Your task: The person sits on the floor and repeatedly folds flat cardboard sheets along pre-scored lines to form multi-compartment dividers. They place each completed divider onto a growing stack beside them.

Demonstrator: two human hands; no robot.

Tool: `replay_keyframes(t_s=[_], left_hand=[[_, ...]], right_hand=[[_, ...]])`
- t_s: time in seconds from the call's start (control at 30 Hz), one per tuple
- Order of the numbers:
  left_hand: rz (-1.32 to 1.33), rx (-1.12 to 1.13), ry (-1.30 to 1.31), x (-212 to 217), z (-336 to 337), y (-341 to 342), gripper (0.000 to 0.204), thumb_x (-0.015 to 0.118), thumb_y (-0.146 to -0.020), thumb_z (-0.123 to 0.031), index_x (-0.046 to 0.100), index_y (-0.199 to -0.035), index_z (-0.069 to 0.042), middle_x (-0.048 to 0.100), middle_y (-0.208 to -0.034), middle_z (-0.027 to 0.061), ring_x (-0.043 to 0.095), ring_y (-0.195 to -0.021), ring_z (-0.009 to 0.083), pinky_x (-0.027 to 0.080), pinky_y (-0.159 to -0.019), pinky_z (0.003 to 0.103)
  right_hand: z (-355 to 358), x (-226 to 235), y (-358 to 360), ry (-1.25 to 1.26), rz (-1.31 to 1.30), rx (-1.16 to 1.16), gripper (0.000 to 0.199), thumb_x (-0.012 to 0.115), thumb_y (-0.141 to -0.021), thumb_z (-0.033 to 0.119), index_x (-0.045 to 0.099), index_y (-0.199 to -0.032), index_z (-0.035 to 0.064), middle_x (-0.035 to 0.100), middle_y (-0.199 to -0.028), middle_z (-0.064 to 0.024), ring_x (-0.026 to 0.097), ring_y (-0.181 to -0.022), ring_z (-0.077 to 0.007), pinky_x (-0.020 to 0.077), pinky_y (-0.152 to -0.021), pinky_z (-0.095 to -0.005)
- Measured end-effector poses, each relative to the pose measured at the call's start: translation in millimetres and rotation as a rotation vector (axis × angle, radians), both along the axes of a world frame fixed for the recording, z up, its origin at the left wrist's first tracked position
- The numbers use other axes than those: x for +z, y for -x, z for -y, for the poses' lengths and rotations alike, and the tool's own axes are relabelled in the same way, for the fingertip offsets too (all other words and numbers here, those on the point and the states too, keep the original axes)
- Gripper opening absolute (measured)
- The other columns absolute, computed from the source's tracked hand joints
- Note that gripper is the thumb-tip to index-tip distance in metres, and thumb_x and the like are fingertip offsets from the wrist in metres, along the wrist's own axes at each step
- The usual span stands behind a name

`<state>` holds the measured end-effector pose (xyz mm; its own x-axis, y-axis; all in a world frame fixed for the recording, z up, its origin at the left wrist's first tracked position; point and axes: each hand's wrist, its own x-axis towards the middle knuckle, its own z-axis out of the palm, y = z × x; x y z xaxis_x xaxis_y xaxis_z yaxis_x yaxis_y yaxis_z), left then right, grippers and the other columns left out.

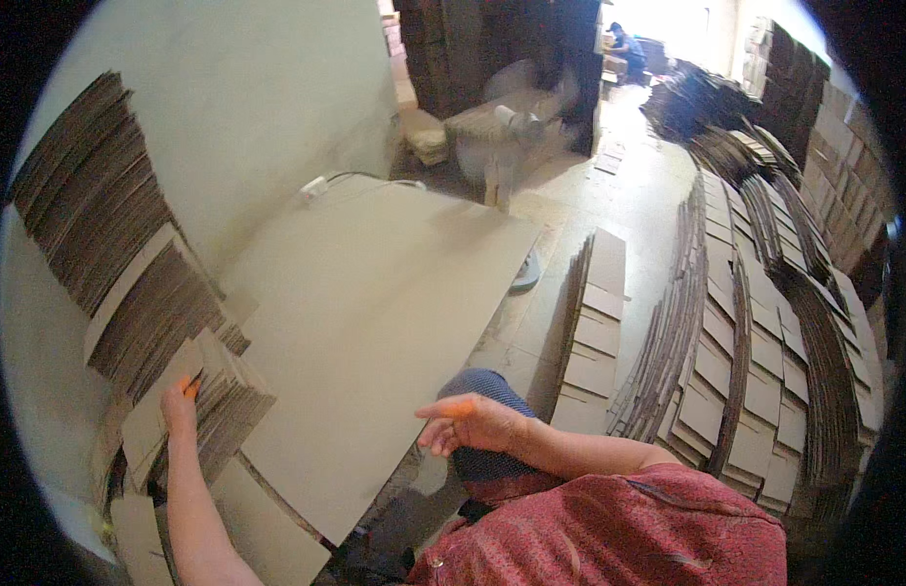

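Note:
My left hand [180, 400], with orange covers on its fingertips, grips the edge of a flat brown cardboard piece [145, 437]. Right beside it, a stack of cardboard pieces [228, 400] leans at the left edge of a large pale board [375, 283]. My right hand [473, 425] is empty, its fingers loosely stretched toward the board's near right edge. It hovers over my knee, and an orange cover shows on a finger.
Taller cardboard stacks [92, 186] lean along the left wall. Long rows of slotted cardboard [590, 332] stand on the floor at right. A fan [512, 122] stands beyond the board, and a white power strip [314, 188] lies at its far edge. Far back, a person [624, 51] sits.

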<state>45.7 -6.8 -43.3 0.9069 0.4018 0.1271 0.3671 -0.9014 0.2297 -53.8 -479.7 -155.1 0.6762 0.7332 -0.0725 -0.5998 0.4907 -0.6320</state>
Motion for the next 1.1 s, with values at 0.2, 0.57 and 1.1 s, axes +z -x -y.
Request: replay_keyframes(t_s=[0.2,0.57,1.1], left_hand=[[0.549,-0.17,0.434,-27.8,-52.8,16.0,0.033,0.053,-0.088,-0.011,0.054,-0.117,0.003,0.06,-0.108,0.0111,0.057,-0.093,0.0193,0.043,-0.081,0.029],[0.405,-0.88,0.328,-123.9,252.6,206.2,0.033,0.053,-0.075,0.0,0.061,-0.107,0.001,0.055,-0.118,0.0154,0.049,-0.113,0.0357,0.039,-0.096,0.042],[0.438,-0.667,0.46,-168.4,253.5,259.7,0.031,0.055,-0.073,0.001,0.061,-0.104,0.004,0.053,-0.12,0.0152,0.045,-0.116,0.037,0.04,-0.094,0.044]], right_hand=[[-12.0,-10.8,-5.3,-0.071,0.027,0.057,0.038,0.04,-0.095,0.023,0.045,-0.125,0.0019,0.062,-0.102,-0.0191,0.063,-0.085,-0.0247,0.0509,-0.073,-0.0314],[-34.5,-39.7,4.6,0.263,0.093,-0.066,0.032,0.051,-0.09,0.031,0.059,-0.102,0.0018,0.062,-0.087,-0.0062,0.059,-0.074,-0.0159,0.0494,-0.066,-0.0322],[-48.4,-36.1,48.7,0.375,0.046,-0.001,0.036,0.063,-0.082,0.021,0.057,-0.111,-0.0003,0.062,-0.103,-0.0078,0.059,-0.09,-0.0189,0.0481,-0.078,-0.035]])
